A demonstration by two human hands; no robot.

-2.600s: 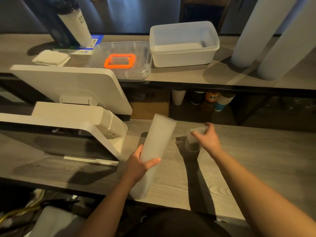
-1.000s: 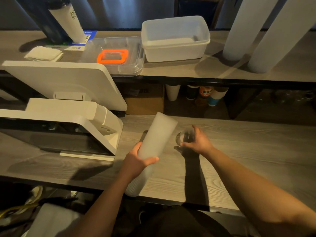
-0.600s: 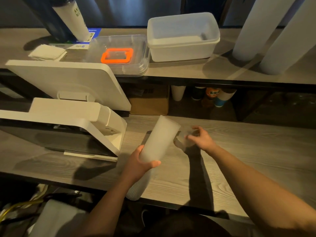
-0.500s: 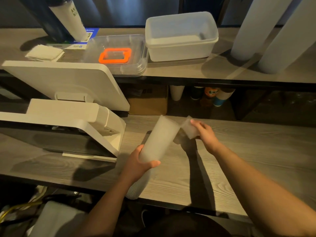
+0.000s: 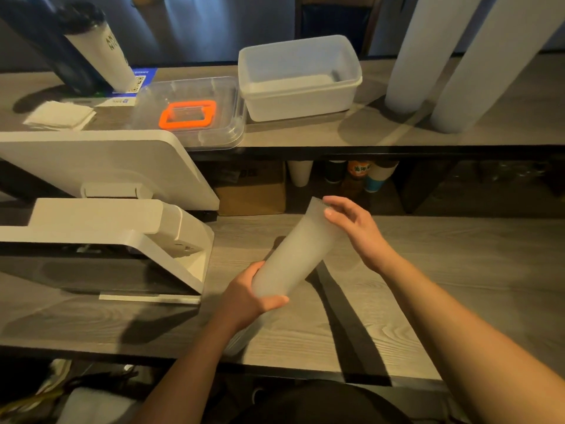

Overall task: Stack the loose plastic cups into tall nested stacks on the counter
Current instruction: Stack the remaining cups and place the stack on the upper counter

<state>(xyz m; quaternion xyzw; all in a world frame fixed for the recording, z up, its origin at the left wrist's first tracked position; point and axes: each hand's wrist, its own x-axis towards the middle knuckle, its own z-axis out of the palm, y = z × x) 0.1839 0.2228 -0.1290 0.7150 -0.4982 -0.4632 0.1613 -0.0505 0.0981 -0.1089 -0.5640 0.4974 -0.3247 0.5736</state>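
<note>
Nested stack of frosted plastic cups (image 5: 293,255): one long translucent column, tilted, its upper end leaning away and to the right, its lower end toward the person; held above the lower counter (image 5: 458,270), not resting upright on it.

Left hand (image 5: 250,296): wrapped round the lower part of the stack, thumb across the near side, fingers curled behind it.

Right hand (image 5: 356,226): at the upper end of the stack, fingers mostly straight and slightly spread, fingertips and thumb touching the top rim; whether they pinch a single cup there cannot be told.

Lower counter: grey wood grain, with dark shadows of both forearms falling across it.

White point-of-sale terminal (image 5: 101,209): at the left of the lower counter, screen angled back, near the stack but apart from it.

Upper shelf (image 5: 305,136): grey wood, behind and above the counter. On it, from right to left:
- two tall white cup stacks (image 5: 434,56), leaning, just beside each other;
- white plastic tub (image 5: 298,78), open-topped;
- clear lid with orange frame (image 5: 188,113), touching the tub's left side;
- folded white napkins (image 5: 59,114);
- white tumbler with dark lid (image 5: 97,47), tilted.

Under the shelf: cardboard box (image 5: 252,191) and several paper cups (image 5: 336,175), in shadow.
</note>
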